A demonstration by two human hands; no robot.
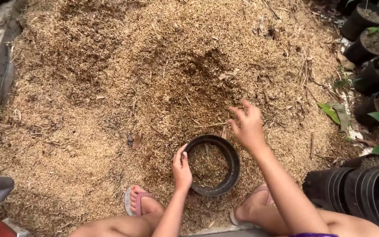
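Left hand (182, 169) grips black pot (212, 165) rim (partly filled); right hand (248, 127) hovers, fingers spread.

The pot (212, 165) looks like thin black plastic, matt and dusty, its rim scuffed. The husk heap (110, 87) under it is dry, rough, straw-coloured chaff with bits of twig. The stacked pots (365, 197) are the same black plastic, slightly glossier. The sandals (137, 202) look like soft pink rubber.

Stacked empty black pots (365, 197) lie on their sides at right, potted green plants (376, 41) line the far edge (leaves spilling over), pink sandals (137, 201) below.
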